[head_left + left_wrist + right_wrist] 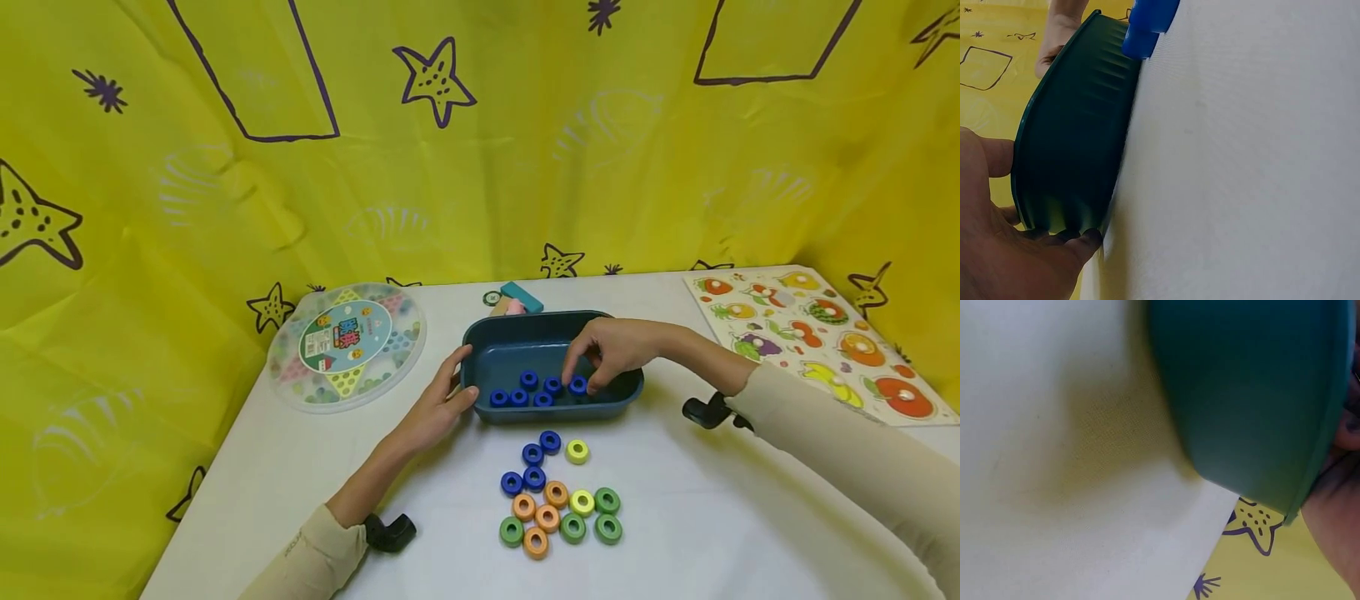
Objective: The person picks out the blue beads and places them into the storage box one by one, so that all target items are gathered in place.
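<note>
A dark teal oblong tray [510,350] stands on the white table with several blue rings [528,381] inside. My left hand [438,404] grips its left end, the thumb by the rim and the fingers around the outer wall; the left wrist view shows this hand [1029,231] against the tray's side [1079,125]. Inside the tray, my right hand [618,350] pinches one blue ring [577,385] between thumb and index finger, low over the tray floor. In the right wrist view the tray wall [1247,394] hides the fingertips.
In front of the tray lie loose blue [534,477], orange [547,518], green [608,528] and yellow rings [577,452]. A round clear game case [345,346] lies left, a fruit picture board [817,342] right. Behind the tray are small blocks [522,296]. A yellow curtain [480,167] hangs at the back.
</note>
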Motion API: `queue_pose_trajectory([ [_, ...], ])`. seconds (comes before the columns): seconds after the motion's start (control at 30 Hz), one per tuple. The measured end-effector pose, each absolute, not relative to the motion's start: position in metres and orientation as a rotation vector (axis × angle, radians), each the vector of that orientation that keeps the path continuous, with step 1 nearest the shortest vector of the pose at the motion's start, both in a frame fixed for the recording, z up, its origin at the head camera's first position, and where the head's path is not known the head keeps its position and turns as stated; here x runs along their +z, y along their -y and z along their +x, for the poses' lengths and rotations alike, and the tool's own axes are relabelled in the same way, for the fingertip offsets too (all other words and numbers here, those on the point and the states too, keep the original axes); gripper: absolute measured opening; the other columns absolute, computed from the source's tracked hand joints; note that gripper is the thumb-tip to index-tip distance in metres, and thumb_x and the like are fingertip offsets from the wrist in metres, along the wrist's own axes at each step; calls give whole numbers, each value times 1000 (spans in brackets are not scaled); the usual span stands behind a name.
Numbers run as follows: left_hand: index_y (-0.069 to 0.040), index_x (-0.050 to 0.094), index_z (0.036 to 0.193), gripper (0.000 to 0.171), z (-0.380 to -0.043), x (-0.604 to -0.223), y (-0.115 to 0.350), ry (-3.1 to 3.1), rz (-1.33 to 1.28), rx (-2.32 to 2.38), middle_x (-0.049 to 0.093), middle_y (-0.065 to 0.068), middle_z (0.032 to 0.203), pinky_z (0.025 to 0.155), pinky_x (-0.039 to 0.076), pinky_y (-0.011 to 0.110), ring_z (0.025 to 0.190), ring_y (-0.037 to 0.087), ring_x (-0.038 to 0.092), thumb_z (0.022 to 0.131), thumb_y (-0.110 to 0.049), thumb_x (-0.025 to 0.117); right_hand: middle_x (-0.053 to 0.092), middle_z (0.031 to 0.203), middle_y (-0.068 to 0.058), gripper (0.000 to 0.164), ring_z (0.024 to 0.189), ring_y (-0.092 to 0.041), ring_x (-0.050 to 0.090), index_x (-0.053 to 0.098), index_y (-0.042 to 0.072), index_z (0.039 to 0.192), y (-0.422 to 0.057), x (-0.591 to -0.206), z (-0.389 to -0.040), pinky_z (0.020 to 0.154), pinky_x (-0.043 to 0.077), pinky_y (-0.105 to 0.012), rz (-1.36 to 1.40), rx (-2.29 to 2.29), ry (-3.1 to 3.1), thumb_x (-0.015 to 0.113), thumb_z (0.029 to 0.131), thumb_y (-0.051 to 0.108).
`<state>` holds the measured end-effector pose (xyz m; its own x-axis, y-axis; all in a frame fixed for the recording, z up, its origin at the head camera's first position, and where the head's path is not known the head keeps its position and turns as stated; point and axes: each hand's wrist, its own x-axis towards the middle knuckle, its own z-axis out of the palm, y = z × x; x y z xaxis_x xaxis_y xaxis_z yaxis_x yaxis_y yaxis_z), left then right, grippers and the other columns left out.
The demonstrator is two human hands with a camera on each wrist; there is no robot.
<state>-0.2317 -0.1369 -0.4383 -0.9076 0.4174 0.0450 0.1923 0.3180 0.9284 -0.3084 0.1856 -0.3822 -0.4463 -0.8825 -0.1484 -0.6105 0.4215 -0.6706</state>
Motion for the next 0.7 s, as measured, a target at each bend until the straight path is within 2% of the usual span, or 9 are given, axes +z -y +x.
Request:
queue_pose_trajectory([
  [0.2,-23,17,149,61,-232,-438,136,-2365,569,1632,9,-3,153,106,23,47,136,29,20,97,-22,50,65,86,8,27,54,-8,48,73,26,99,-180,-389,-314,49,40,-22,-1209,-677,-2152,77,75,15],
  [0.3,-18,14,149,62,-228,-426,136,-2343,562,1611,6,4,154,106,22,48,136,32,18,98,-17,48,66,89,9,28,53,-7,46,73,27,99,-176,-390,-315,49,39,-21,-1186,-648,-2129,76,75,13],
  [0.43,-19,16,149,61,-227,-427,135,-2356,550,1621,8,2,154,105,23,48,136,31,19,97,-16,48,66,93,11,28,54,-6,46,74,27,99,-173,-392,-313,50,38,-21,-1188,-619,-2133,76,75,13],
  [0.53,-21,18,149,61,-227,-430,135,-2363,556,1641,9,0,154,105,24,47,136,30,20,97,-18,49,66,95,13,28,63,-7,48,74,28,99,-173,-393,-313,54,38,-23,-1196,-587,-2160,76,75,14],
  [0.7,-12,14,149,61,-218,-408,132,-2337,573,1604,5,9,154,106,22,48,136,34,17,98,-15,47,66,98,15,28,78,-12,52,74,27,98,-171,-394,-311,59,38,-25,-1200,-553,-2168,76,75,11],
])
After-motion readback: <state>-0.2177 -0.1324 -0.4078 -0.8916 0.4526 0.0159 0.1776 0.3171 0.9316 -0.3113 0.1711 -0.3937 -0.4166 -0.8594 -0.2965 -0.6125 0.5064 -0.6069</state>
